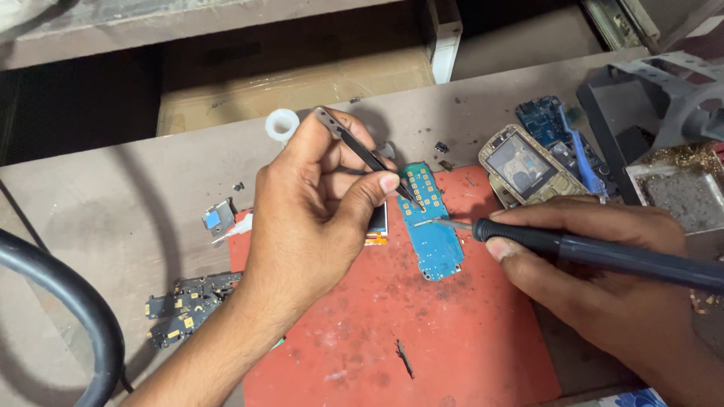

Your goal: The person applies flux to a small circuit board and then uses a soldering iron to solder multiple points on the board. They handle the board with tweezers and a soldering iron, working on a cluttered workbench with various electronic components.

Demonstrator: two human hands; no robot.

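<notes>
Where scraps lie, worn workbench (113, 203), red mat (422, 339).

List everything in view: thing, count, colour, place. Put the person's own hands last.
circuit board: one, blue with gold pads, on the mat
mat: one, red, on the bench
tweezers: one, dark metal, tips on the board
soldering iron: one, dark handle, tip on the board
phone frame: one, beige, right of the board
second board: one, blue, behind the frame
black boards: a few, left of the mat
white ring: one, behind the left hand
cable: one, black, far left
left hand: holds the tweezers
right hand: holds the soldering iron
</notes>
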